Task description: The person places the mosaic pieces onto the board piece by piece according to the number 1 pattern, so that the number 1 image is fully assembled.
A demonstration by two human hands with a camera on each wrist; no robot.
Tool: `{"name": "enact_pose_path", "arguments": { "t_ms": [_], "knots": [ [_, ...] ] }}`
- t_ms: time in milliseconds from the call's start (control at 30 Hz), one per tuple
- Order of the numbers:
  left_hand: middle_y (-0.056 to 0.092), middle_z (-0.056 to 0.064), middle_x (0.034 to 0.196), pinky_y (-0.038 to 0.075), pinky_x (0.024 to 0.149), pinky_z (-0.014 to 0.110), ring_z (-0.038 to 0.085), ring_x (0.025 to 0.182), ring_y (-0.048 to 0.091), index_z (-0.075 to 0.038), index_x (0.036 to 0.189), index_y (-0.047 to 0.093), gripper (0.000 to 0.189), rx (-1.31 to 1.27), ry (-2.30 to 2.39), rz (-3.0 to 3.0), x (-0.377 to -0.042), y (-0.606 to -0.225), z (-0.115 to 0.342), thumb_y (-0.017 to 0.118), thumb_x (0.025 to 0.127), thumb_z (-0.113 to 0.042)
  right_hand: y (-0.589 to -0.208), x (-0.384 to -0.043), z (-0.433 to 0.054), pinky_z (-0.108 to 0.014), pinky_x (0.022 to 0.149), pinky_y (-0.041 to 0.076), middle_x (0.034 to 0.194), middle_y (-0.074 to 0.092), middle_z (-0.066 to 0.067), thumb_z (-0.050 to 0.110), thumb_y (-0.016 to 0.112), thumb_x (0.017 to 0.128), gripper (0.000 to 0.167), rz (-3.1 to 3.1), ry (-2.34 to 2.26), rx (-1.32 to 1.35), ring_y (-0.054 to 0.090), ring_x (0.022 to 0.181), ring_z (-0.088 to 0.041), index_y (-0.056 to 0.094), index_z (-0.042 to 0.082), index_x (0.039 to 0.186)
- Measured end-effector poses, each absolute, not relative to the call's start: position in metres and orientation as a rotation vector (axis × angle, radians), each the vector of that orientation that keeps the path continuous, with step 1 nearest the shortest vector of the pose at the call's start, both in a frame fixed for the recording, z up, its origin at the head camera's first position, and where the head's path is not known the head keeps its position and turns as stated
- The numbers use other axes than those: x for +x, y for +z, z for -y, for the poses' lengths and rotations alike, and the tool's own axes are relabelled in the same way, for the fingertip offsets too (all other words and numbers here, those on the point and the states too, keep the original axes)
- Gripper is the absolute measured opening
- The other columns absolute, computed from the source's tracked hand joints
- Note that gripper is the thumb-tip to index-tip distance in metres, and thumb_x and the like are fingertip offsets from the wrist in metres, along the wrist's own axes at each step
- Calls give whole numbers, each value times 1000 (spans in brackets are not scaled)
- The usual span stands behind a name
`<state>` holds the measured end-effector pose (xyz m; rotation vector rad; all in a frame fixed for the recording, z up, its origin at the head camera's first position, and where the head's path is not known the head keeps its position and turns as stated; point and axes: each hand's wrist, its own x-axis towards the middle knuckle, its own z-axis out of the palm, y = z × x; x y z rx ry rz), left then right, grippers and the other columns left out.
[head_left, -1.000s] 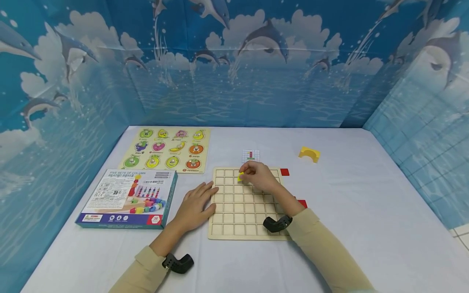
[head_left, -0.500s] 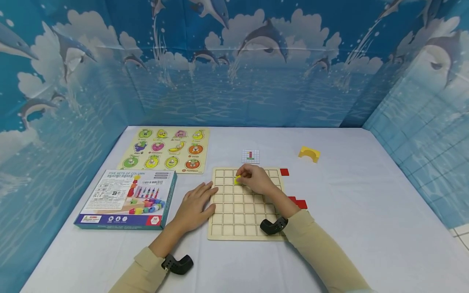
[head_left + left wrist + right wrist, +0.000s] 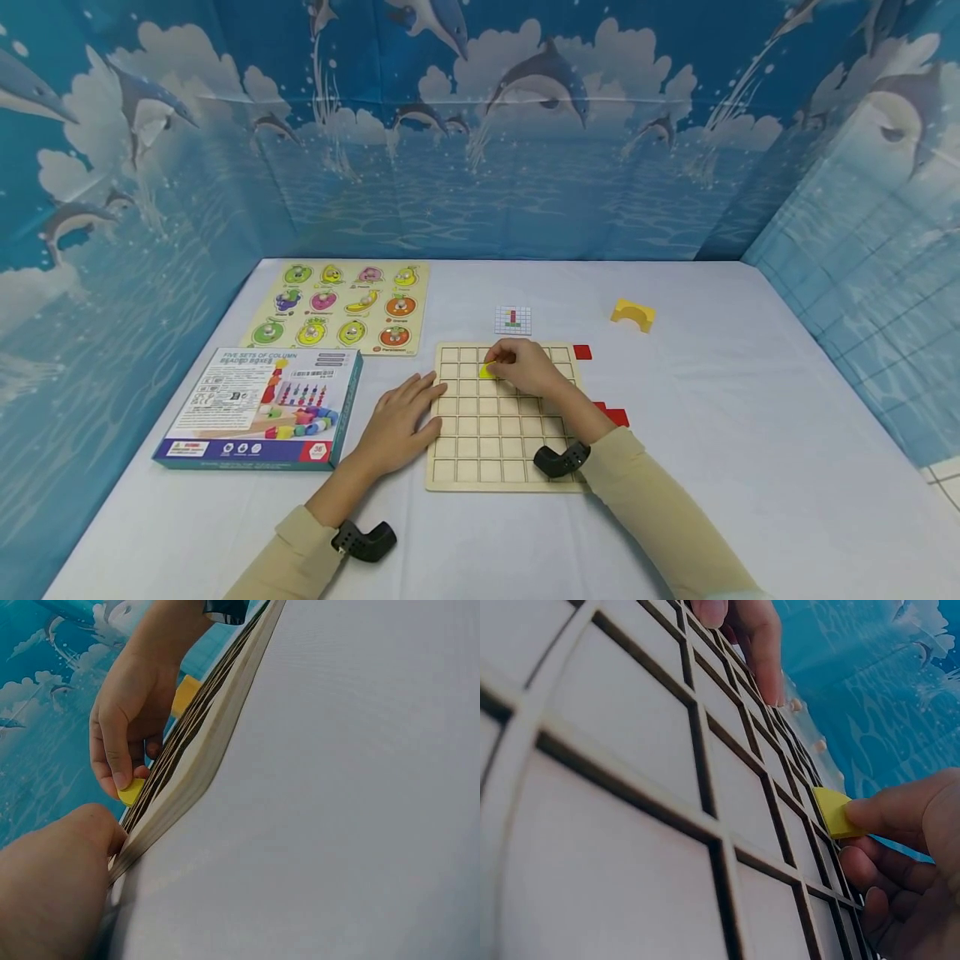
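A wooden grid board (image 3: pixel 487 450) with square recesses lies on the white table. My right hand (image 3: pixel 525 367) pinches a small yellow tile (image 3: pixel 836 814) between thumb and fingertips, over a square in the second row from the board's far edge. The tile stands tilted at the grid ridges in the right wrist view, and its yellow edge (image 3: pixel 131 792) shows under the fingertips in the left wrist view. My left hand (image 3: pixel 397 421) lies with fingers spread, its fingertips and thumb on the board's left edge. Part of the board is hidden beneath the right hand and forearm.
Beyond the board lies a small pattern card (image 3: pixel 513 320). Red tiles (image 3: pixel 582 352) sit along the board's right side, and a yellow arch block (image 3: pixel 633 315) stands farther back. To the left are a boxed toy set (image 3: pixel 262 408) and a fruit picture board (image 3: pixel 337 308).
My right hand has shifted slightly left with the yellow tile, which now sits lower and shows more of its face. A second red tile shows beside the forearm. My left hand stays put.
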<state>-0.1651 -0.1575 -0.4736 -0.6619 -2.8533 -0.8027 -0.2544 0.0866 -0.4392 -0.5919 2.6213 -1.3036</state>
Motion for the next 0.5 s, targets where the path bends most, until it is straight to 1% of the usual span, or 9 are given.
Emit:
{"name": "enact_pose_path", "arguments": {
  "t_ms": [267,500],
  "knots": [
    [36,6,155,23,110,58,31,143,27,-15,145,49,52,-657,-804,2864,-165,-473,157,52,96,-31,-441,-255,-88,-30,67,41,82,58,-3,9,66,91,7,-2659,-1281,-604,50,75,-18,71,6,94],
    [36,6,155,24,109,58,31,143,27,-15,145,49,51,-656,-794,2866,-165,-473,157,52,96,-31,-442,-255,-87,-30,65,42,82,57,-3,9,66,91,8,-2700,-1233,-623,50,73,-17,73,5,95]
  ]
}}
